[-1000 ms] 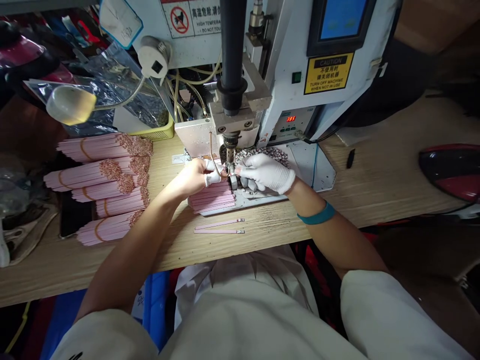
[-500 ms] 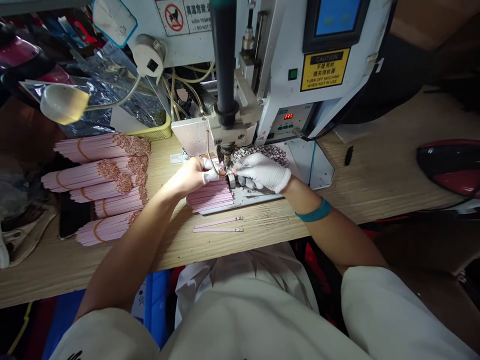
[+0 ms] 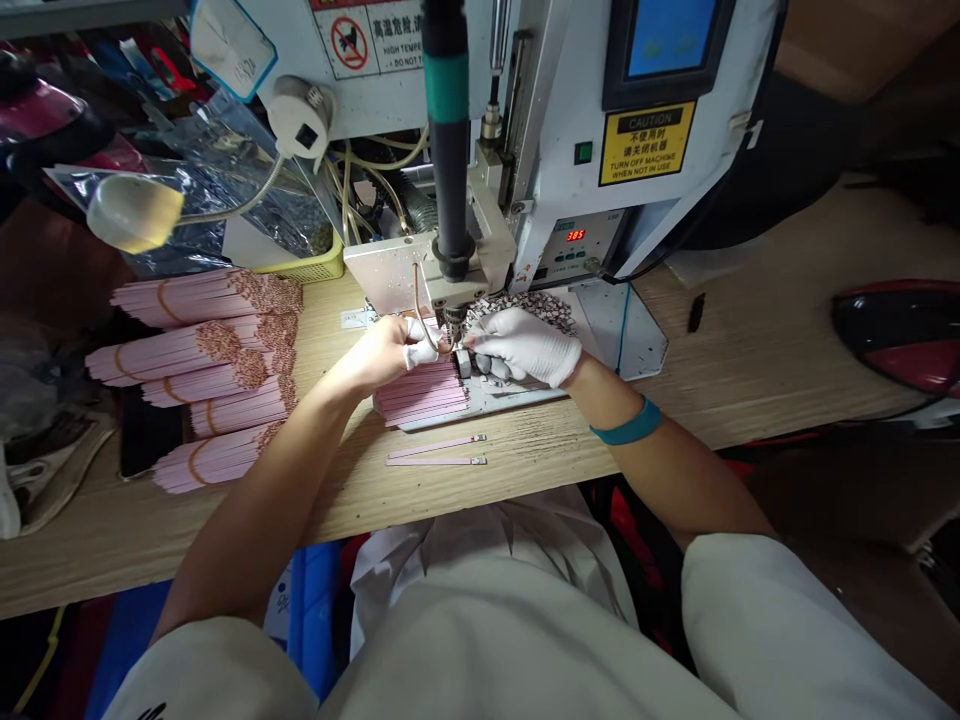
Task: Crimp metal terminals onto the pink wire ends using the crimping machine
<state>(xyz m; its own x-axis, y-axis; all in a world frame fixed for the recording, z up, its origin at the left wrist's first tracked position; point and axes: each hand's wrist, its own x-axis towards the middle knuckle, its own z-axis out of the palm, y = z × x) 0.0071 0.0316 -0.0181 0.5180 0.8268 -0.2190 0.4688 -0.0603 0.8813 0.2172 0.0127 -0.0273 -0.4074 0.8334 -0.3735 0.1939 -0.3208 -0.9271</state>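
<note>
My left hand [image 3: 390, 352], with white covers on its fingertips, is closed in a pinch under the soldering head [image 3: 454, 318]. What it grips is too small to make out. From the right, my right hand [image 3: 525, 345] in a white glove closes its fingertips at the same spot, beside a small metal block [image 3: 463, 362]; whatever is in them is hidden. Pink flat wires [image 3: 421, 392] lie side by side just below my left hand. Behind my right hand spreads a heap of small metal-and-white connectors [image 3: 551, 308].
Two pink strips with end connectors [image 3: 436, 460] lie at the table's front. Bundled pink wires [image 3: 202, 345] are stacked left, near a yellow basket [image 3: 311, 266]. The machine's control box [image 3: 577, 245] stands behind; a dark red-and-black object [image 3: 896, 335] sits far right.
The soldering iron's dark shaft has come down, its green band now lower in view. The red display reading has changed. Both hands stay almost still.
</note>
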